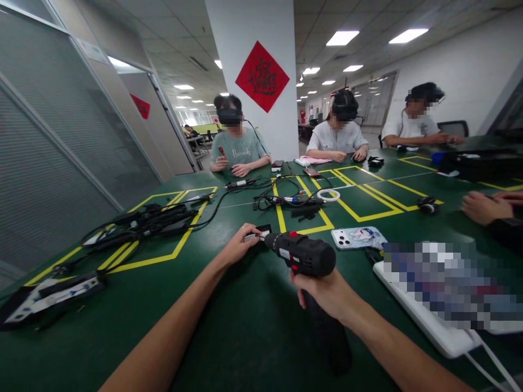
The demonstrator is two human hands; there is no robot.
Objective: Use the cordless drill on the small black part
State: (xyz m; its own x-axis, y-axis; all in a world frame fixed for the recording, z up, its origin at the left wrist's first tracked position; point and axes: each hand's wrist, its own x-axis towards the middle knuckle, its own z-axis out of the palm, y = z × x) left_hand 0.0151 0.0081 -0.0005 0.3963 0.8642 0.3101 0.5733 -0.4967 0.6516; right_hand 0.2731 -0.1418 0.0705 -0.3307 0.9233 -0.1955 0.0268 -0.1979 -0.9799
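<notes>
While the right hand (327, 291) grips the cordless drill (300, 253), its bit meets a small part.
Left hand (241, 245) pinches that small black part (256, 234) just ahead of the drill's chuck, on the green table (229, 326).

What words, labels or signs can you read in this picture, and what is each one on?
"Harrods": on the green T-shirt of the person across the table.
Red diamond sign on the pillar: one black character, too ornate to read.
Drill in the right hand: small label, too blurred.
Phone case: a picture, no readable text.
</notes>
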